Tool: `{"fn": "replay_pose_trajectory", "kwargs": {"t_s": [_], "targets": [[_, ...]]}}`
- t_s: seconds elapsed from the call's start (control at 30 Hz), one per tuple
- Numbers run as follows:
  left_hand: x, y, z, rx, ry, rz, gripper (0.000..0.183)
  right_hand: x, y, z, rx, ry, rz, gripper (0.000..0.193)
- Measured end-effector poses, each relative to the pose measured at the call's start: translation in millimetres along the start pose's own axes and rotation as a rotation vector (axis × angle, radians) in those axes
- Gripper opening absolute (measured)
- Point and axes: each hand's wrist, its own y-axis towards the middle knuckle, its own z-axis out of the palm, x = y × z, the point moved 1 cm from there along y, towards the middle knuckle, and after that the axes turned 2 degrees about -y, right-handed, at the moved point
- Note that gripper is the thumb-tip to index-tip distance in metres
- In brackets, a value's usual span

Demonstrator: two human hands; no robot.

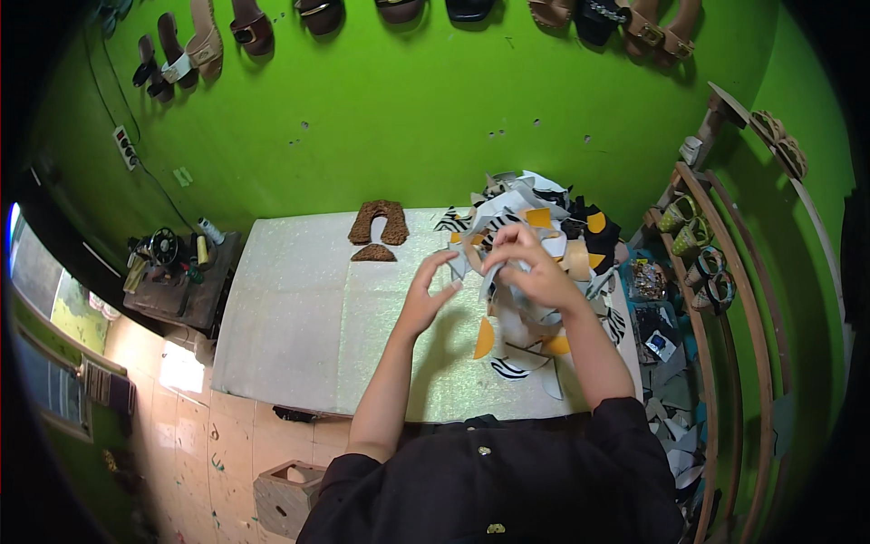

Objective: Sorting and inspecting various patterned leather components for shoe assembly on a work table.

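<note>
A heap of thin cut scraps [521,201] in white, grey, black, mustard and zebra stripes covers the right part of the pale table [281,308]. Over its near side, my right hand [536,272] has its fingers curled around a light grey scrap [489,283] that hangs below them. My left hand [428,292] is beside the heap's left edge, thumb and fingers apart with nothing gripped. Left of the heap lie two brown speckled pieces, an arch-shaped one [391,218] and a small half-round one [373,253].
A sewing machine [165,245] with thread spools stands on a small table at the left. To the right, a wooden rack [748,317] holds sandals, beside bins of scraps [657,326]. More sandals hang along the green wall [381,127]. A wooden stool [285,499] is below the table.
</note>
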Motion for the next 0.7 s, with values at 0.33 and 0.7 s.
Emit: {"fn": "replay_pose_trajectory", "kwargs": {"t_s": [0.33, 0.7], "targets": [[27.6, -64.5, -68.2, 0.45, -0.199, -0.336, 0.029, 0.9, -25.7, 79.7, 0.102, 0.304, 0.056, 0.021], [28.9, -80.5, -85.6, 0.491, -0.122, -0.287, 0.054, -14.1, -39.3, 132.5, 0.065, 0.512, 0.257, 0.02]]}}
